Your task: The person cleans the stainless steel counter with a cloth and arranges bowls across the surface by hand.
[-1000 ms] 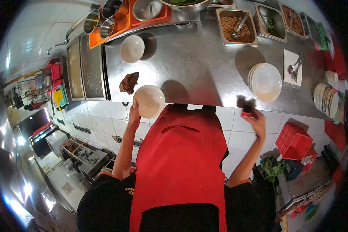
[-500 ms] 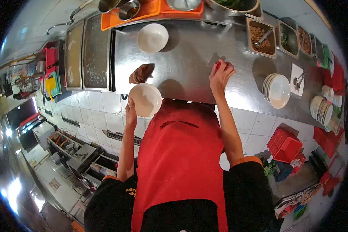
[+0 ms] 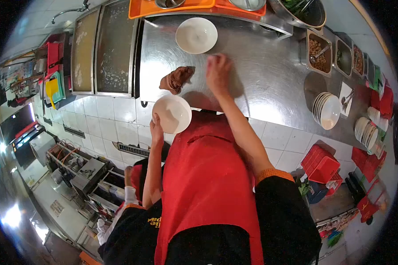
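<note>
My left hand (image 3: 156, 128) grips the rim of a white bowl (image 3: 174, 115) at the counter's front edge, its inside facing up. My right hand (image 3: 218, 76) is over the steel counter (image 3: 261, 66), blurred by motion. Its fingers look curled, with a reddish patch at the tips that I cannot make out. Just beyond that hand, a second white bowl (image 3: 194, 37) rests on the counter. A crumpled brown cloth (image 3: 177, 80) lies between the two bowls, to the left of my right hand.
Stacked white bowls (image 3: 327, 111) stand at the right, near food pans (image 3: 319, 54). Orange trays (image 3: 177, 9) and a large pot (image 3: 320, 20) line the back. Metal-framed panels (image 3: 115, 53) adjoin the counter's left. Another person's white sleeve (image 3: 130, 195) shows at lower left.
My right hand has swung left across the counter toward the far bowl; earlier it held something small and red. The whole view has shifted slightly. My left hand keeps its bowl.
</note>
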`<state>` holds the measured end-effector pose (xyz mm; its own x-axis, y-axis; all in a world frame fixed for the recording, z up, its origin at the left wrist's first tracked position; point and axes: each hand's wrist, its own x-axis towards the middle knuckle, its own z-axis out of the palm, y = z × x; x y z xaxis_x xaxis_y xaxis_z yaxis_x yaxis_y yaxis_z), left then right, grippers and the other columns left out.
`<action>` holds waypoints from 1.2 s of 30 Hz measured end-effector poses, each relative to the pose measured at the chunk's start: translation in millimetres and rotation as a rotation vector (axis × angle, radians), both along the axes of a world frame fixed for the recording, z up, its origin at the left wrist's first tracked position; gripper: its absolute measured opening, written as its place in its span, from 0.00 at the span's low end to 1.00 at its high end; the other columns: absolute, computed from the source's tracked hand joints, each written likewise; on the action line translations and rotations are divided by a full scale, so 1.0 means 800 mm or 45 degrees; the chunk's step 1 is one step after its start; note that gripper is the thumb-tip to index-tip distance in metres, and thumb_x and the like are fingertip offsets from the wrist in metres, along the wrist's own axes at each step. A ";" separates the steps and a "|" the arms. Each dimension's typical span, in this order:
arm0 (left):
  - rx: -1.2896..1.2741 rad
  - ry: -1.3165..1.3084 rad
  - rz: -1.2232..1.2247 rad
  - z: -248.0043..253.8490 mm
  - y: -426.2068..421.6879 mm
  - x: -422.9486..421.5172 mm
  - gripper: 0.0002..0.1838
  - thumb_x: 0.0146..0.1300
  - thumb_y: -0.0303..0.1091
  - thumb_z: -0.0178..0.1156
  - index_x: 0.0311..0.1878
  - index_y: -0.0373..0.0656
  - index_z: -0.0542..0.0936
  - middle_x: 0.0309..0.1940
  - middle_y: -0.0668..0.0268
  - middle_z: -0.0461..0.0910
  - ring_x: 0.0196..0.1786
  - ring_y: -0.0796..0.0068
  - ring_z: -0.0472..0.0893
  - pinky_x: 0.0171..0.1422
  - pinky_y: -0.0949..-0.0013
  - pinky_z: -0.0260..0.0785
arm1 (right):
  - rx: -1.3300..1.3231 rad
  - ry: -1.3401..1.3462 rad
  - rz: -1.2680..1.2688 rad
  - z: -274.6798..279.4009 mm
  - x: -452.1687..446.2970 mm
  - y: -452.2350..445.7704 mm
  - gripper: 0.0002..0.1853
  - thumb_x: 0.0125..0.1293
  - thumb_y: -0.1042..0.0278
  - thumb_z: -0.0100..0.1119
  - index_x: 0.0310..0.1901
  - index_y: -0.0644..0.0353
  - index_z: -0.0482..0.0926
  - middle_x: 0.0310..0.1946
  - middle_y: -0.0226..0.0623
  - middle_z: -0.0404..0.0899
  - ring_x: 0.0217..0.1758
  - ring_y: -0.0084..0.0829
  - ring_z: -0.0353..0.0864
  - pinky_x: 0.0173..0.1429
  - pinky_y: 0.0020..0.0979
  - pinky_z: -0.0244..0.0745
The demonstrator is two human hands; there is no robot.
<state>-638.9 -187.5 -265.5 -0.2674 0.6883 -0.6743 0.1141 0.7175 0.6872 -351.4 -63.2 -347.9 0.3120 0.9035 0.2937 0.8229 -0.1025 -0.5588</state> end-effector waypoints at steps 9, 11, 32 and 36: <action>0.054 0.031 -0.150 0.023 0.008 0.006 0.47 0.73 0.67 0.51 0.73 0.29 0.64 0.68 0.50 0.70 0.69 0.62 0.70 0.73 0.59 0.62 | 0.060 0.003 -0.235 0.004 0.009 0.007 0.12 0.63 0.73 0.63 0.47 0.53 0.76 0.54 0.50 0.68 0.55 0.54 0.68 0.58 0.54 0.65; 0.084 0.040 -0.195 0.012 0.002 0.001 0.47 0.72 0.68 0.51 0.72 0.28 0.65 0.66 0.50 0.72 0.67 0.62 0.72 0.71 0.59 0.64 | 0.054 0.001 -0.432 0.001 0.012 0.012 0.12 0.64 0.69 0.61 0.49 0.52 0.76 0.56 0.48 0.70 0.57 0.54 0.69 0.57 0.54 0.67; 0.019 0.048 0.051 -0.050 0.046 0.022 0.44 0.73 0.66 0.51 0.72 0.29 0.65 0.64 0.52 0.74 0.63 0.60 0.77 0.68 0.59 0.69 | 0.024 -0.050 -0.491 0.003 0.088 -0.018 0.07 0.62 0.71 0.62 0.42 0.53 0.79 0.50 0.48 0.70 0.52 0.51 0.70 0.57 0.52 0.64; 0.289 -0.135 0.328 -0.073 0.067 0.010 0.44 0.73 0.66 0.51 0.71 0.31 0.66 0.63 0.54 0.76 0.62 0.60 0.78 0.66 0.57 0.73 | 0.006 -0.012 0.085 0.000 0.089 -0.042 0.10 0.59 0.73 0.63 0.43 0.52 0.79 0.51 0.48 0.70 0.55 0.50 0.68 0.56 0.53 0.65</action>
<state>-631.2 -134.2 -323.8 -0.3886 0.7427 -0.5453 -0.1310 0.5413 0.8306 -280.3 -96.9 -347.8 0.2486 0.9209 0.3002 0.8328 -0.0450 -0.5517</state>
